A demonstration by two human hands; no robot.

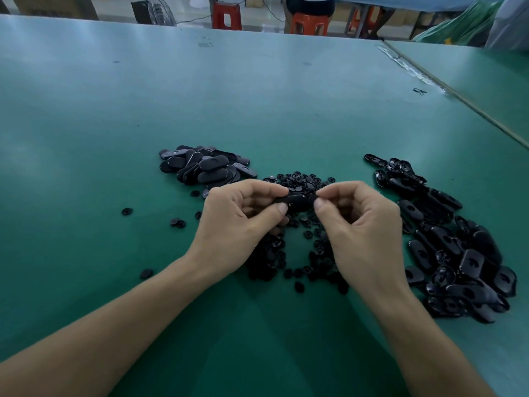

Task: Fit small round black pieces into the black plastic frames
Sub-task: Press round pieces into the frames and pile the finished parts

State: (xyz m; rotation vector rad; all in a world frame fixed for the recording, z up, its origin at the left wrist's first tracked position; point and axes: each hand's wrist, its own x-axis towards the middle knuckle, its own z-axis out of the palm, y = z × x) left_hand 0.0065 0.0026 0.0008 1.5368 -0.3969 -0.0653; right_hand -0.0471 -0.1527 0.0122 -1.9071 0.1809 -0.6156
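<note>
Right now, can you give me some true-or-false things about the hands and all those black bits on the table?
1. The left hand grips a black frame. True.
2. The table is red. False: it is green.
3. The small round pieces lie between the left pile and the right pile of frames. True.
4. The right hand lies flat on the table. False: its fingers pinch at the frame's end.

Soft, even light, rather dim and cool.
Pale sheen streaks the green table (257, 96) in the upper half; faint shadows lie under the forearms (114, 325) at the bottom. Wide-angle bending curves the table's far edge, and the black piles (469, 262) lose detail in darkness.
</note>
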